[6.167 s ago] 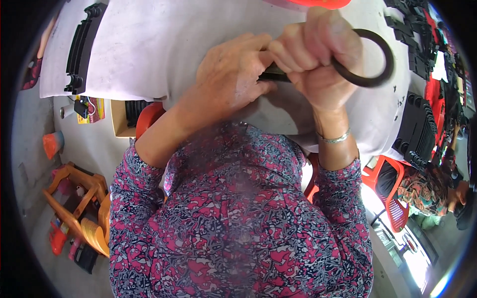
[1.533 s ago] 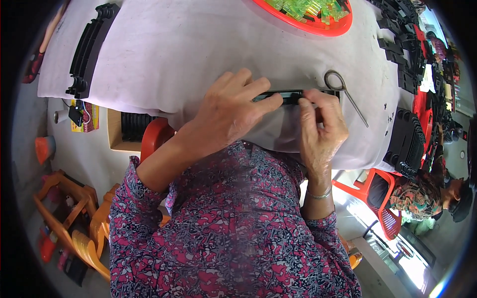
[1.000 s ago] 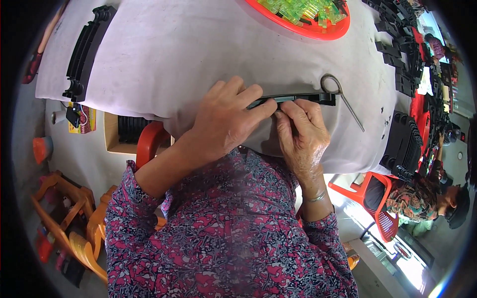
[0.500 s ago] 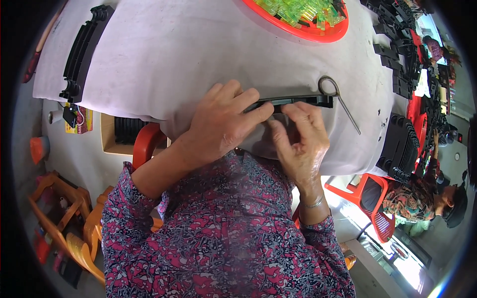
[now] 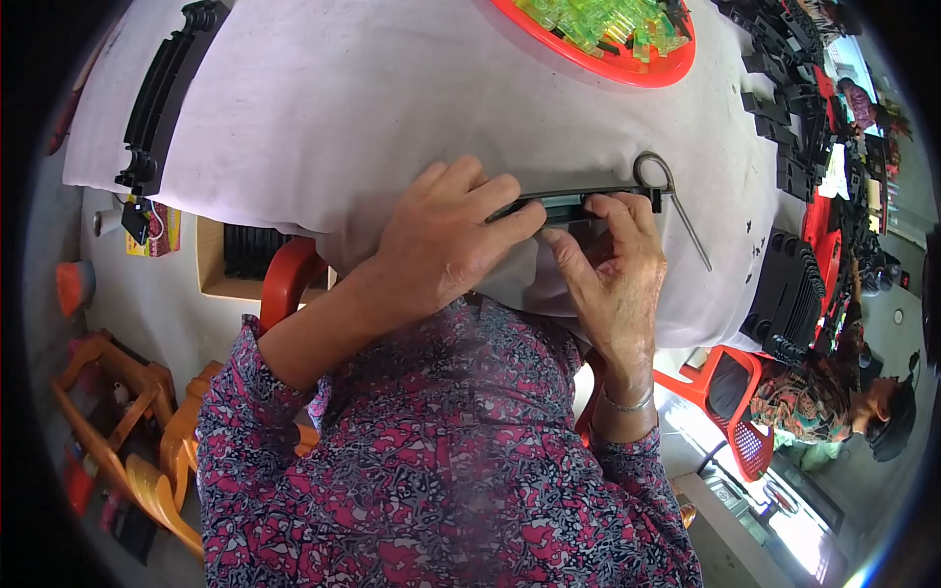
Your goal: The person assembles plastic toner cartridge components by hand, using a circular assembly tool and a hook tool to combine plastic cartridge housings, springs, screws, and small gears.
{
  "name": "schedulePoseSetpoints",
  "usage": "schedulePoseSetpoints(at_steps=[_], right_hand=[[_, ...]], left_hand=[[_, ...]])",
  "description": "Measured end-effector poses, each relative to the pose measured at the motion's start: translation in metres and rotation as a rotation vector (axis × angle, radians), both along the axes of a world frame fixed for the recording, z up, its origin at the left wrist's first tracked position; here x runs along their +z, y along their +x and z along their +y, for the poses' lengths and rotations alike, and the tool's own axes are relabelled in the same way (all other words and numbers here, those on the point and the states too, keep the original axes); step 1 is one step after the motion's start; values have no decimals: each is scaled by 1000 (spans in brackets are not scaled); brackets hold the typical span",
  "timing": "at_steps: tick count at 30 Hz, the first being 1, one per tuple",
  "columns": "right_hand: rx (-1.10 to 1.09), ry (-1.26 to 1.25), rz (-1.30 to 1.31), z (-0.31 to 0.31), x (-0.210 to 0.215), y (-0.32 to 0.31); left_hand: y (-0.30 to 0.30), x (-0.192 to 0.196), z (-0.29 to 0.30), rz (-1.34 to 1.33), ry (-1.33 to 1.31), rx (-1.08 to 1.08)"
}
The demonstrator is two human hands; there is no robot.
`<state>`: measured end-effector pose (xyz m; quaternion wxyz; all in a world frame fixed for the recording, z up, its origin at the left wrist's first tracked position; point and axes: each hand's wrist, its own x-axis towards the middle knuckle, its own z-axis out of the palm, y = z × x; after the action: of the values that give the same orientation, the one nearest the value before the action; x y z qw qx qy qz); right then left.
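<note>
A long, narrow black plastic strip lies sideways near the front edge of the cloth-covered table. My left hand is closed over its left end, fingers bent round it and hiding that part. At the strip's right part, my right hand has curled fingertips pressed on it, the thumb lower and a little apart. Whether anything small sits under the right fingertips cannot be seen. Just past the strip's right end lies a metal rod with a looped end.
A red plate at the back holds yellow-green clear plastic pieces. Another black part lies at the far left. Stacked black parts line the right edge, with small black bits nearby. A person sits at right.
My right hand has slid right along the strip, toward its end, baring more of the strip's middle. My left hand has stayed in place.
</note>
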<state>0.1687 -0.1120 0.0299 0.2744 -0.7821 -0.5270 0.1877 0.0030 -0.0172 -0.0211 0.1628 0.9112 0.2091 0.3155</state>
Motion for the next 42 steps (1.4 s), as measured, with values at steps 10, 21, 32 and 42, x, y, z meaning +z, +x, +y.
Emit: schedulePoseSetpoints(at_steps=[10,21,32,42], right_hand=[[50,-7,-85,1,0,-2],[108,303,-123,0,-8,-4],[289,397,-175,7,-34,4],[339,441,-172,9,-34,7]], left_hand=[[1,-3,-1,-17,4,6],[2,-1,-3,-28,-11,24],[-3,-6,-1,-132,-68,-7],[-3,-9,3,-117,-40,-66]])
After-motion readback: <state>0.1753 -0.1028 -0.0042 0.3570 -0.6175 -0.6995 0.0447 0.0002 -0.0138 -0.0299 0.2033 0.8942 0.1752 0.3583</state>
